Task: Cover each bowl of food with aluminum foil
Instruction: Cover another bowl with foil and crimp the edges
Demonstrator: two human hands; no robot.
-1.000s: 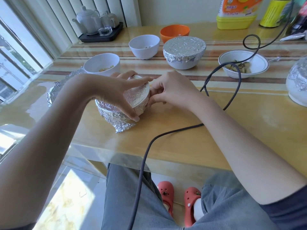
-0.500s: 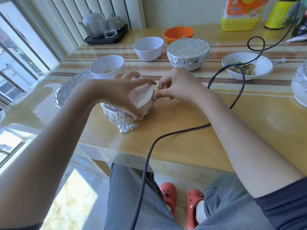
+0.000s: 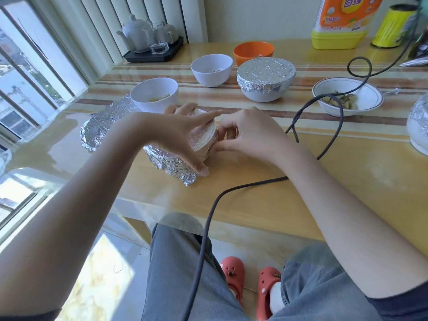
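A small bowl wrapped in aluminum foil (image 3: 203, 140) lies tilted on the wooden table, its foil-covered mouth facing right. My left hand (image 3: 183, 135) grips it from above and the left side. My right hand (image 3: 245, 133) pinches the foil at the bowl's right rim. A larger white bowl (image 3: 266, 78) farther back is covered with foil. Uncovered bowls with food stand around: a white one (image 3: 154, 95), a second white one (image 3: 212, 69), an orange one (image 3: 253, 52) and a shallow white dish (image 3: 347, 99). Loose foil (image 3: 102, 128) lies at the left.
A dark cable (image 3: 301, 140) loops across the table and down past my lap. A tea set on a black tray (image 3: 150, 42) sits at the back left. Yellow bottles (image 3: 340, 22) stand at the back right. Another foil-covered bowl (image 3: 419, 126) shows at the right edge.
The bowl stays tilted in both hands. My right-hand fingers have shifted slightly along the rim, pressing the foil. The camera has moved a little.
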